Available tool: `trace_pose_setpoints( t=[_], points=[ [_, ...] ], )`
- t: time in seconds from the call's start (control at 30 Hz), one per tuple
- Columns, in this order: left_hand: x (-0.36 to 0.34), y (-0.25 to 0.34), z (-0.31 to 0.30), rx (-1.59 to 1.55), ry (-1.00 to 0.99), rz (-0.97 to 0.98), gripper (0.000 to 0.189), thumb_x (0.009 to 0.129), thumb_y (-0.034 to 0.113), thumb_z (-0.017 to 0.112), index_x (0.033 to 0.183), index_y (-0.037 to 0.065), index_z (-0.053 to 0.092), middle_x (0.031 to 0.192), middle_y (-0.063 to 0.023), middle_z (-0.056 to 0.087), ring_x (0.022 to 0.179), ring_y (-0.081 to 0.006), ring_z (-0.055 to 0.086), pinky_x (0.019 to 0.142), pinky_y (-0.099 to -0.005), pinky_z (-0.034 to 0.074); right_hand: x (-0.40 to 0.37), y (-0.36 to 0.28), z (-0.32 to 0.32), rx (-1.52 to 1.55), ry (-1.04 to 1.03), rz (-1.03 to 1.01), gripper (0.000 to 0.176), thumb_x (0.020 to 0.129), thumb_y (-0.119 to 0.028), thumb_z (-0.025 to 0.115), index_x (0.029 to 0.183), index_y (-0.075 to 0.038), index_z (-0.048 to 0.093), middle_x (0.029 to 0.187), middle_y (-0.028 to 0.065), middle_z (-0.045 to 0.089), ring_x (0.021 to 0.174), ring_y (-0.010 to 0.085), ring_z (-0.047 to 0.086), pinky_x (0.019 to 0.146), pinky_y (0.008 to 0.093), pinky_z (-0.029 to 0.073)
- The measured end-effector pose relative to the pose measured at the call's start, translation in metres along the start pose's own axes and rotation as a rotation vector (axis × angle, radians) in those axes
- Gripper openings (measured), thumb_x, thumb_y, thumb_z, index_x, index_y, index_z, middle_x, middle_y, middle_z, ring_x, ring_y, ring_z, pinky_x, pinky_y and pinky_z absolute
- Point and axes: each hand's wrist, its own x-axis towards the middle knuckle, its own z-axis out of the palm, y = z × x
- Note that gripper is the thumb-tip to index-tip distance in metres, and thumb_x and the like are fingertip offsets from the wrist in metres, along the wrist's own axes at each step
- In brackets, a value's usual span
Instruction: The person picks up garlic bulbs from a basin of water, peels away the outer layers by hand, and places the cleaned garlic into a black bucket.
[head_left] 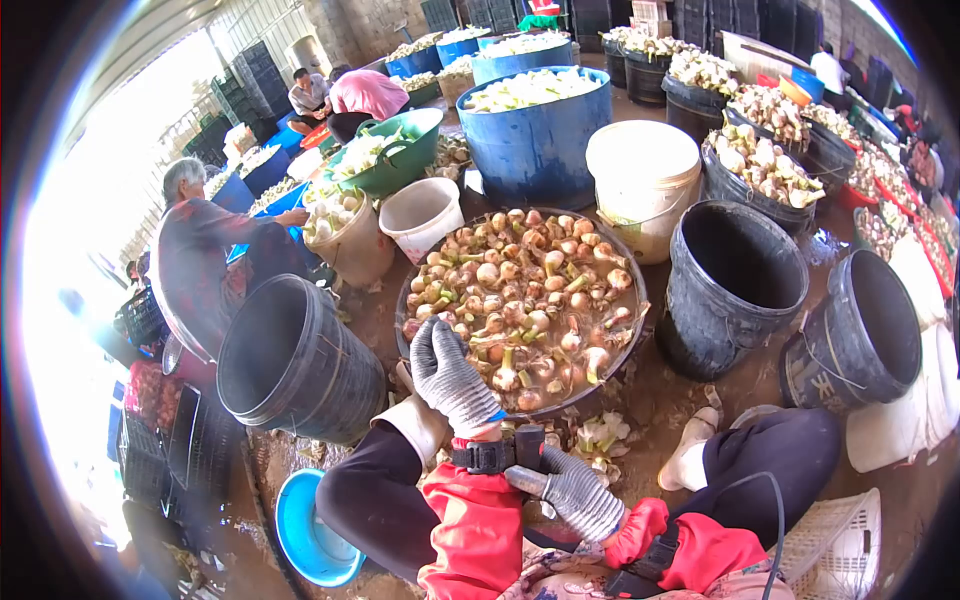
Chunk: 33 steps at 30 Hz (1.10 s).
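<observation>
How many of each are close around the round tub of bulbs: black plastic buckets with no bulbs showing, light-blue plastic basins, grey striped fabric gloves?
Black plastic buckets, no bulbs showing: 3
Light-blue plastic basin: 1
Grey striped fabric gloves: 2
Total: 6

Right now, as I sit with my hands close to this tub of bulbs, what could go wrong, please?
The black wrist device could get wet if the left hand dips into the cloudy water in the tub. The thin cable by the leg might catch on the white basket. The peelings on the floor might make the pale shoe slip.
</observation>
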Motion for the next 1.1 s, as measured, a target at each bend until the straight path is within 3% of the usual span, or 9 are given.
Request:
trace_pose_setpoints(
  t=[0.23,0.3,0.43,0.6,0.7,0.87,0.97,1.03,1.1],
  points=[
    [-0.001,0.008,-0.003,-0.049,-0.073,-0.084,0.009,0.088,0.009,0.061,0.095,0.004,0.063,0.077,0.0003,0.061,0.063,-0.0074,0.054,0.056,-0.0210,0.047,0.003,0.003,-0.004,0.136,0.002,0.046,0.042,0.083,-0.026,0.071,0.113,0.001,0.057,0.096,0.0039,0.064,0.082,0.0105,0.058,0.075,0.0264,0.049],
    [0.010,-0.003,-0.016,-0.717,-0.070,-0.599,0.014,0.090,0.015,0.058,0.099,0.004,0.059,0.077,0.0010,0.055,0.067,-0.0107,0.051,0.058,-0.0259,0.045,0.002,0.008,-0.005,0.139,-0.007,0.074,0.041,0.083,-0.026,0.071,0.111,0.001,0.057,0.093,0.0040,0.064,0.079,0.0106,0.059,0.072,0.0263,0.050],
    [0.033,-0.012,-0.013,-0.838,0.465,-0.791,0.024,0.087,0.032,0.061,0.093,0.010,0.055,0.082,-0.0042,0.058,0.075,-0.0200,0.056,0.070,-0.0317,0.051,-0.004,0.011,0.004,0.191,-0.009,0.132,0.039,0.082,-0.026,0.071,0.104,0.004,0.058,0.087,0.0079,0.064,0.070,0.0134,0.061,0.067,0.0274,0.053],
    [0.019,-0.011,-0.002,-0.313,0.190,-0.458,0.028,0.088,0.032,0.061,0.097,0.006,0.059,0.088,-0.0037,0.059,0.074,-0.0156,0.056,0.067,-0.0308,0.049,-0.016,-0.010,0.009,0.144,-0.009,0.235,0.037,0.083,-0.027,0.071,0.103,0.002,0.060,0.086,0.0068,0.064,0.072,0.0142,0.062,0.066,0.0274,0.053],
    [0.000,-0.007,-0.001,0.851,-0.282,0.857,0.027,0.085,0.026,0.060,0.102,0.006,0.057,0.090,-0.0101,0.061,0.077,-0.0252,0.059,0.070,-0.0370,0.049,-0.011,-0.010,0.009,0.029,-0.013,0.201,0.036,0.083,-0.028,0.070,0.106,-0.001,0.063,0.082,0.0026,0.064,0.070,0.0101,0.058,0.065,0.0249,0.049],
    [-0.019,-0.015,-0.005,1.271,-0.839,0.825,0.024,0.083,0.020,0.058,0.104,0.008,0.057,0.088,-0.0114,0.061,0.084,-0.0298,0.059,0.075,-0.0420,0.048,-0.005,-0.005,0.010,-0.336,0.029,-0.006,0.038,0.083,-0.029,0.070,0.109,-0.004,0.064,0.081,-0.0022,0.062,0.069,0.0067,0.052,0.064,0.0237,0.044],
    [-0.003,-0.032,0.002,0.813,-0.371,0.589,0.024,0.085,0.026,0.061,0.097,0.006,0.060,0.082,-0.0094,0.060,0.081,-0.0252,0.059,0.073,-0.0389,0.048,-0.007,0.008,0.005,-0.256,0.040,0.046,0.036,0.083,-0.029,0.070,0.108,-0.004,0.064,0.081,-0.0011,0.062,0.070,0.0070,0.051,0.064,0.0238,0.044],
    [0.014,-0.010,0.005,-0.023,-0.141,-0.501,0.022,0.084,0.027,0.065,0.091,0.007,0.059,0.076,-0.0018,0.053,0.066,-0.0186,0.052,0.069,-0.0300,0.048,-0.007,0.003,0.003,-0.231,0.014,0.126,0.037,0.084,-0.028,0.069,0.109,0.000,0.062,0.083,0.0024,0.063,0.071,0.0095,0.056,0.065,0.0256,0.047],
    [0.022,-0.007,0.003,-0.695,0.140,-0.780,0.025,0.084,0.029,0.066,0.094,0.008,0.056,0.083,-0.0015,0.054,0.066,-0.0171,0.051,0.064,-0.0301,0.048,-0.010,-0.003,0.007,0.120,0.008,0.150,0.038,0.086,-0.026,0.067,0.109,0.003,0.059,0.084,0.0059,0.064,0.073,0.0140,0.061,0.066,0.0283,0.050]
  ],
)
